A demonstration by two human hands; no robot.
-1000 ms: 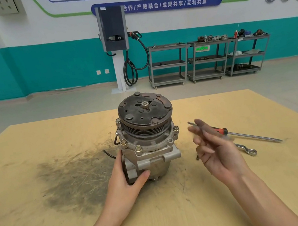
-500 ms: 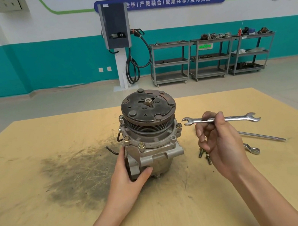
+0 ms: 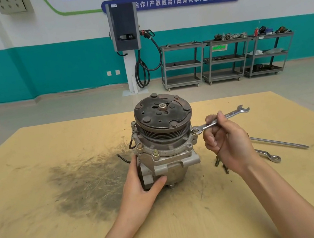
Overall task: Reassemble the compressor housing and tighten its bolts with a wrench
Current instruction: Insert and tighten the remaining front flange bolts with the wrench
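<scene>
The compressor (image 3: 167, 152) stands upright on the yellow table (image 3: 66, 227), its dark rusty pulley plate on top and a grey metal housing below. Several bolts (image 3: 155, 152) sit around the housing flange. My left hand (image 3: 142, 185) grips the lower left side of the housing, thumb across the front. My right hand (image 3: 226, 140) holds a silver open-ended wrench (image 3: 220, 119) by the shaft. The wrench's left jaw sits on the bolt at the flange's right side (image 3: 195, 131).
Two loose bolts (image 3: 221, 164) lie on the table just right of the compressor, partly behind my right wrist. A second wrench (image 3: 270, 156) and a long screwdriver shaft (image 3: 278, 142) lie further right. A dark greasy stain (image 3: 91, 181) covers the table left of the compressor.
My right hand picked up the wrench from the table, raised it, then moved it left until its jaw reached the right-side flange bolt. My left hand has kept its hold on the housing.
</scene>
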